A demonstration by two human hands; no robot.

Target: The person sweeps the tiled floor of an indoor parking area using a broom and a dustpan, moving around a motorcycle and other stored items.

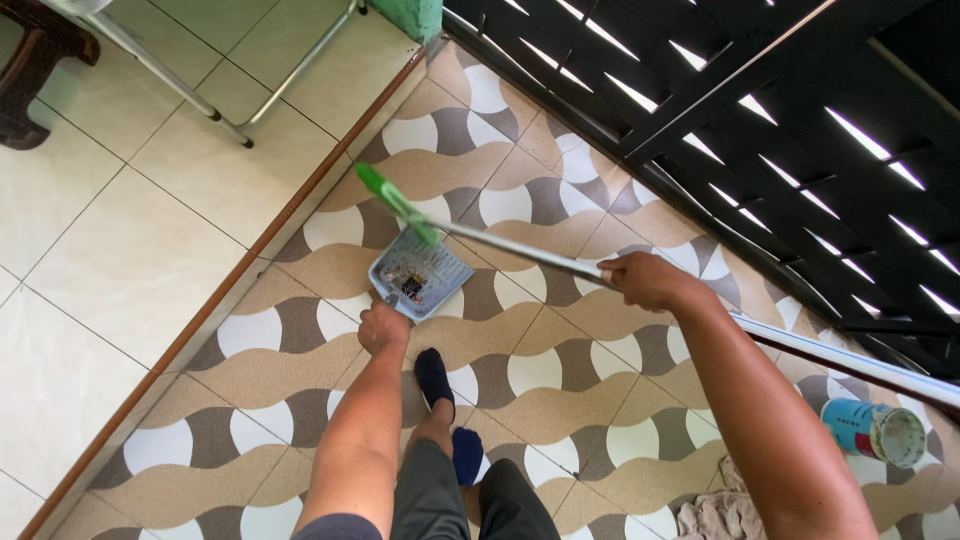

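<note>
A: Looking down from the head view, what does each hand have?

B: The left hand [383,326] is wrapped shut around the handle of a light blue dustpan [420,273], which sits flat on the wave-patterned floor tiles [560,400]. Bits of dark debris lie in the pan. The right hand [648,280] has its grip closed around a silver pole [520,247], just to the right of the dustpan.

A: Where does that pole run?

B: Its green end [395,203] reaches over the far edge of the dustpan, and the pole slants away from it to the lower right, past the right hand and out of frame.

A: What else lies around the dustpan?

B: Directly below it stand 2 feet in dark blue socks [435,380], touching the tiles. Well to the lower right of the dustpan lies a tin can [873,428] on its side, with a crumpled cloth [715,515] near the bottom edge. Left of the dustpan a brown strip [230,290] divides the patterned tiles from plain cream tiles [120,250]. A black slatted gate [780,120] stands to the upper right, and metal legs [240,125] of some furniture stand to the upper left.
</note>
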